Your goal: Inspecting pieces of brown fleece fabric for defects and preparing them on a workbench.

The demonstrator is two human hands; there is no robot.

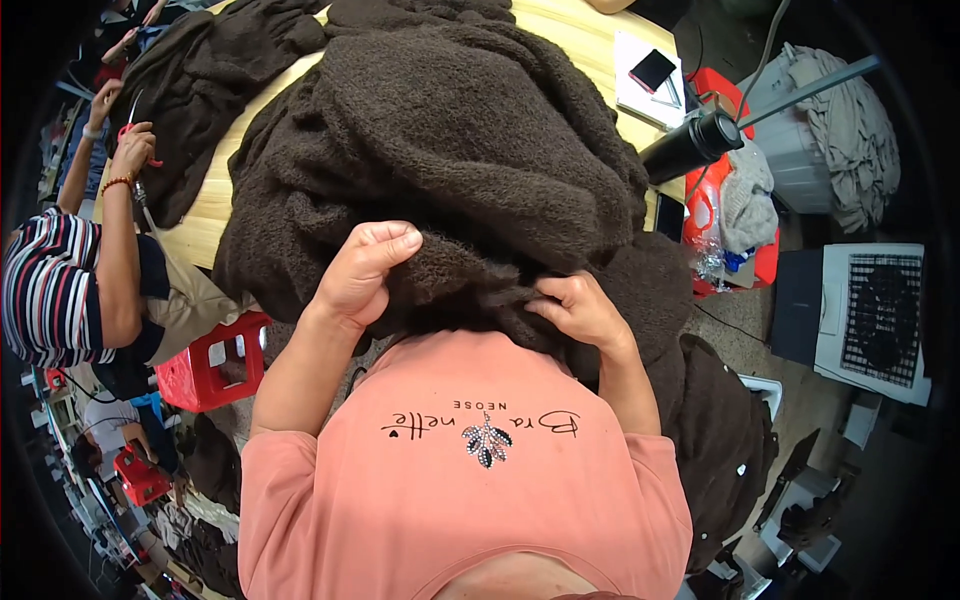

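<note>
A big heap of dark brown, fuzzy knit fabric (470, 110) lies bunched before me and spills over the table's near edge. My left hand (362, 275) is closed on a fold of it, thumb pressed against the curled fingers. To the right, my right hand (583, 312) pinches the edge of the same fabric between thumb and fingers. A stretch of the knit (455, 270) runs between both hands, close to my chest. Under the fingers, the exact grip is partly hidden.
On the left, a co-worker's hand (132, 152) holds red-handled scissors (155, 162) by more brown fabric (200, 80). A black bottle (690, 147), phone (652, 70) and white pad (635, 95) are at the table's right. Red stools (210, 365) stand left.
</note>
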